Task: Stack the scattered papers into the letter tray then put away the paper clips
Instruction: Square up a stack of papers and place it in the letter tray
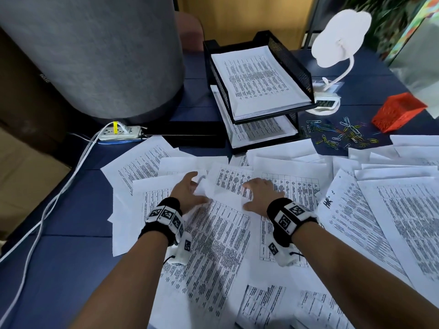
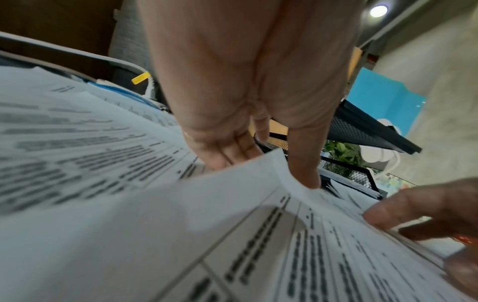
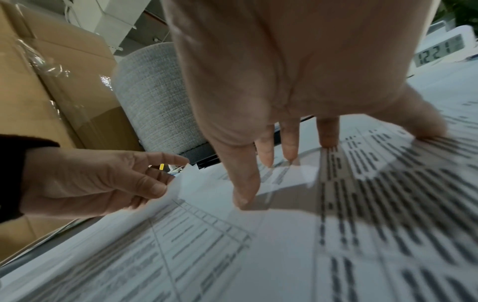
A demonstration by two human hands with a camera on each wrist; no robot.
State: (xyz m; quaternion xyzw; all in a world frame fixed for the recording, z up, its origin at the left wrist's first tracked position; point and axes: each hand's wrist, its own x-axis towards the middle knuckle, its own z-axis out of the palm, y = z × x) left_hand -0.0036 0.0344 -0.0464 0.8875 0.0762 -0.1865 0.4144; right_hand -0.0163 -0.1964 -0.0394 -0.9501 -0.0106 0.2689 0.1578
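Printed papers (image 1: 213,245) lie scattered and overlapping across the near half of the dark blue table (image 1: 71,257). My left hand (image 1: 197,188) pinches the raised corner of one sheet (image 1: 204,186); the left wrist view shows that corner (image 2: 207,204) curling up between thumb and fingers. My right hand (image 1: 259,193) lies just to its right, fingers spread and straight, pressing down on the sheets (image 3: 362,183). The black mesh two-tier letter tray (image 1: 292,60) stands behind, with stacked papers in both tiers. Coloured paper clips (image 1: 339,136) are strewn to the tray's right.
A red mesh box (image 1: 399,112) lies tipped beside the clips. A white desk lamp (image 1: 339,39) with a clock base (image 1: 325,103) stands right of the tray. A big grey cylinder (image 1: 95,55) and a power strip (image 1: 118,134) with cables sit at the back left.
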